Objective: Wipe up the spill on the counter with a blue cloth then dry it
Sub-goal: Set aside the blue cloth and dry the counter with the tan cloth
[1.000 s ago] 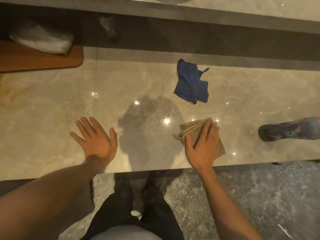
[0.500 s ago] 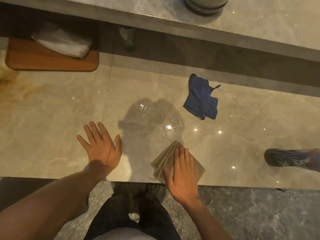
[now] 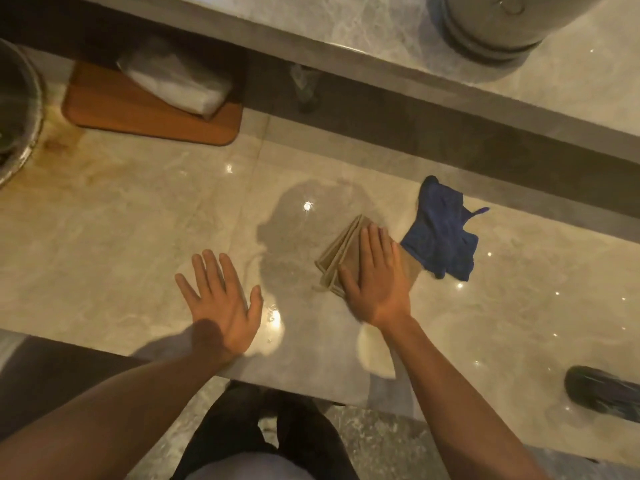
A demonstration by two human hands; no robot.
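Observation:
A crumpled blue cloth (image 3: 444,230) lies on the beige marble counter (image 3: 121,220), toward its back right. Just left of it, a folded tan cloth (image 3: 341,254) lies flat, and my right hand (image 3: 375,277) presses down on it with the fingers stretched out. The tan cloth's right edge touches the blue cloth. My left hand (image 3: 221,299) rests flat on the counter near the front edge, fingers spread, holding nothing. A dull damp patch shows on the stone between and beyond my hands.
A wooden board (image 3: 152,116) with a plastic-wrapped white bundle (image 3: 176,79) sits at the back left. A glass bowl (image 3: 15,109) stands at the far left beside a brownish stain. A dark bottle (image 3: 602,393) lies at the right. A grey round base (image 3: 485,26) stands on the raised ledge.
My right hand slid the tan cloth from the front edge back and to the right, up against the blue cloth. The left hand stayed flat on the counter.

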